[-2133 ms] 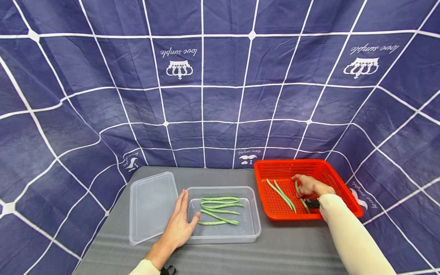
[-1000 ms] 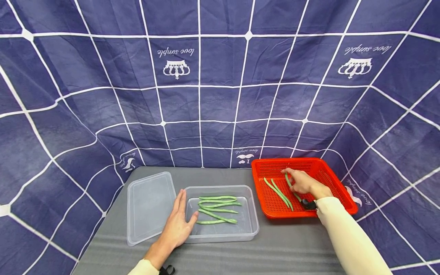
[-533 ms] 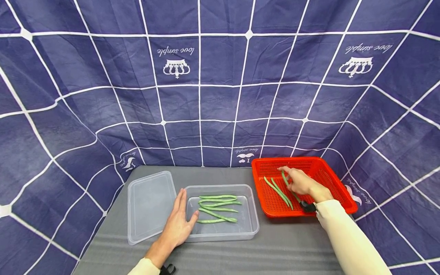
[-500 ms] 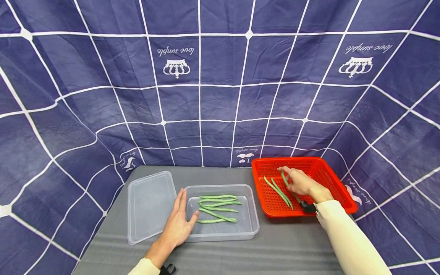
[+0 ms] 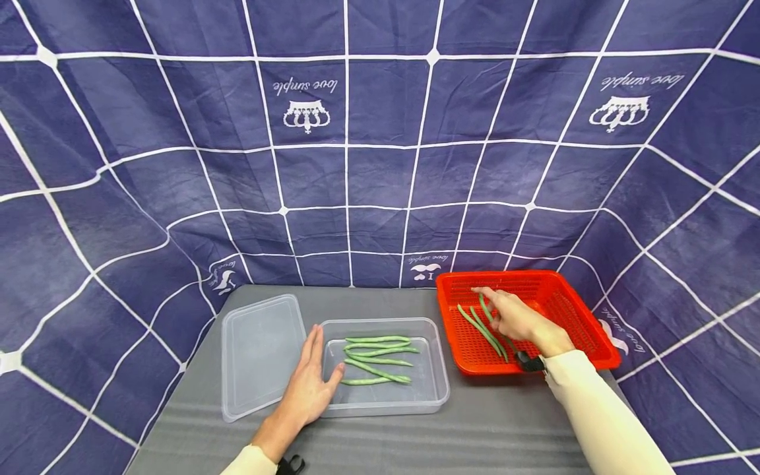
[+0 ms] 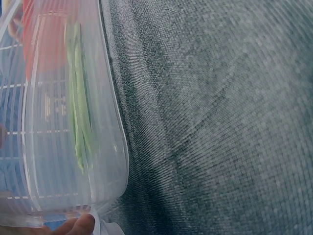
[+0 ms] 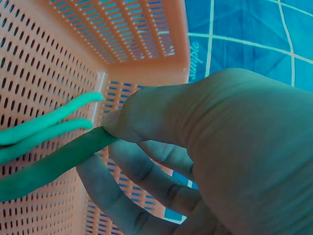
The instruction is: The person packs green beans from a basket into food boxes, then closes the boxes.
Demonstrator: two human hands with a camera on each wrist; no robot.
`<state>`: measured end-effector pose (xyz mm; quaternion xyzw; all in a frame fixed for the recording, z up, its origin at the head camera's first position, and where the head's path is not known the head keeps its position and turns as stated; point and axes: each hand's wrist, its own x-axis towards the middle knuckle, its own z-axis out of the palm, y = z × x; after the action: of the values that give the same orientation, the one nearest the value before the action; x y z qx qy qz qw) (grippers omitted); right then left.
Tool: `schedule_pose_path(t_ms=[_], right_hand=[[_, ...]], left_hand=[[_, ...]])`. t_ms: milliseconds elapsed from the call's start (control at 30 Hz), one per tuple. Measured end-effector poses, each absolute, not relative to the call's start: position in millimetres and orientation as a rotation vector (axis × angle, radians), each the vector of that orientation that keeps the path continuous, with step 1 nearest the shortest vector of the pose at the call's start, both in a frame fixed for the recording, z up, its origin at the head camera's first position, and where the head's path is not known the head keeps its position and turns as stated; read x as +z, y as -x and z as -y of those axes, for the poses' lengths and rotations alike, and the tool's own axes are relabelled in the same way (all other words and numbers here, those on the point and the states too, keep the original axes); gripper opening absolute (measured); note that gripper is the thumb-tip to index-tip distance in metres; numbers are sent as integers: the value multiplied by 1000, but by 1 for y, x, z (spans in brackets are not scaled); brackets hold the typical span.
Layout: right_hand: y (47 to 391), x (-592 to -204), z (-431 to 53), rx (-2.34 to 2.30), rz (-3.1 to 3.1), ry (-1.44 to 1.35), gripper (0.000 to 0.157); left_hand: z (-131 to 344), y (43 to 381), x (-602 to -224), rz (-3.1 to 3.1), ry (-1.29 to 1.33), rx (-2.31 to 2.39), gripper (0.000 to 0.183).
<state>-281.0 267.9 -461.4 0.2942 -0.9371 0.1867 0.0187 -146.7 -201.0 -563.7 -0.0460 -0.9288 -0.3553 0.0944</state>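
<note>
Inside the red plastic basket [image 5: 487,371], my right hand [image 5: 518,319] pinches a green bean [image 7: 54,164] between thumb and fingertips, as the right wrist view shows. Two more green beans [image 5: 469,318] lie side by side on the basket floor, just left of that hand. My left hand [image 5: 305,386] rests along the left side of a clear plastic container [image 5: 392,411] with its fingers straight. Several green beans [image 5: 382,361] lie in that container, mostly crosswise. In the left wrist view, fingertips [image 6: 84,224] show at the container's end.
A clear lid [image 5: 261,356] lies flat on the grey tabletop [image 5: 380,445], left of the container. The basket stands to the container's right with a narrow gap between them. Blue curtains [image 5: 380,178] with white lines hang behind and at both sides.
My right hand has shifted leftward inside the basket, carrying the pinched bean closer to the other two. The left hand, container and lid stay as they were.
</note>
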Motion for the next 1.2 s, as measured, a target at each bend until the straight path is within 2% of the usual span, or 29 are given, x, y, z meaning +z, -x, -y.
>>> schedule_pose_path(t_ms=[333,1200], right_hand=[[274,-454,-256,601,2892,-935,96],[253,-439,-222,594,2821,-1053,89]], left_hand=[[200,147,-562,2754,157,-1069,96],[201,147,-565,2759,143,-1072,96]])
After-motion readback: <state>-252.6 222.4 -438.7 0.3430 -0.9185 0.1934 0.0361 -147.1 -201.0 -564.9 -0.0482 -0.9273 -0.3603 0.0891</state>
